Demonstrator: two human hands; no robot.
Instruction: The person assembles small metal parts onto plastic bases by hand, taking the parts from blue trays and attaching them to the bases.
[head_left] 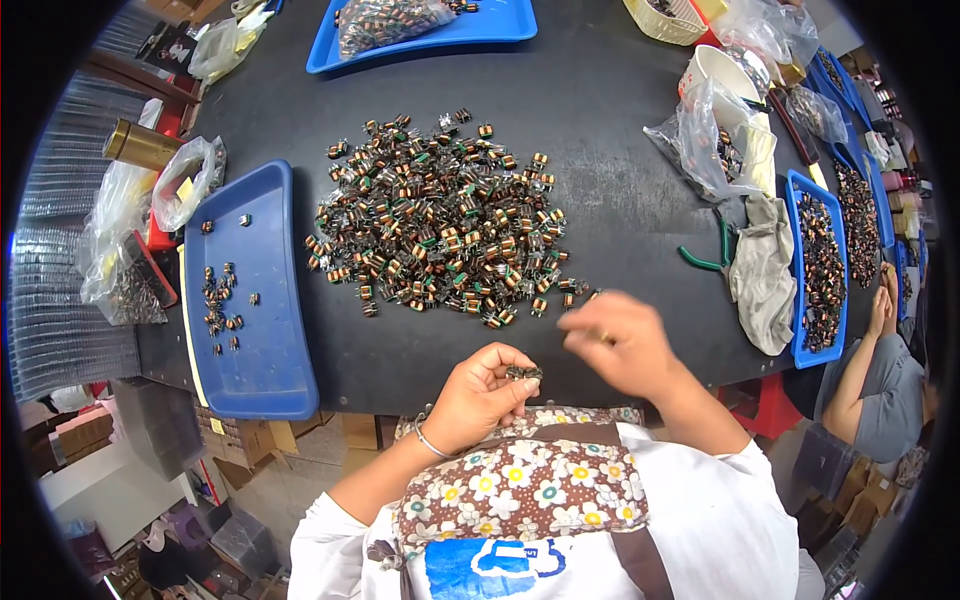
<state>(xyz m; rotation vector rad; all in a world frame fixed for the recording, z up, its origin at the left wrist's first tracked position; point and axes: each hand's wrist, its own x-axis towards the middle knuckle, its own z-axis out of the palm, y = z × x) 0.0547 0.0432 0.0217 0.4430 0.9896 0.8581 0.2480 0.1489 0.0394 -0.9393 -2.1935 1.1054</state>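
Note:
Near the table's front edge, my left hand (478, 396) is closed, with small wire-wound coils (523, 373) pinched between thumb and fingers; how many cannot be made out. My right hand (625, 345) is to the right of it, just past the lower right edge of a large pile of coils (435, 215). Its fingers are smeared by motion, so whether they hold anything is hidden. The heaped coils have copper windings, dark cores and some green parts. On the left, a blue tray (265, 370) carries several loose coils (215, 300) of the same sort.
Green-handled pliers (705, 262) lie beside a grey cloth (764, 275) on the right. Beyond is a blue tray (820, 358) full of coils. Another blue tray (490, 27) with a bagged batch stands at the back. A co-worker's arm (850, 395) shows far right.

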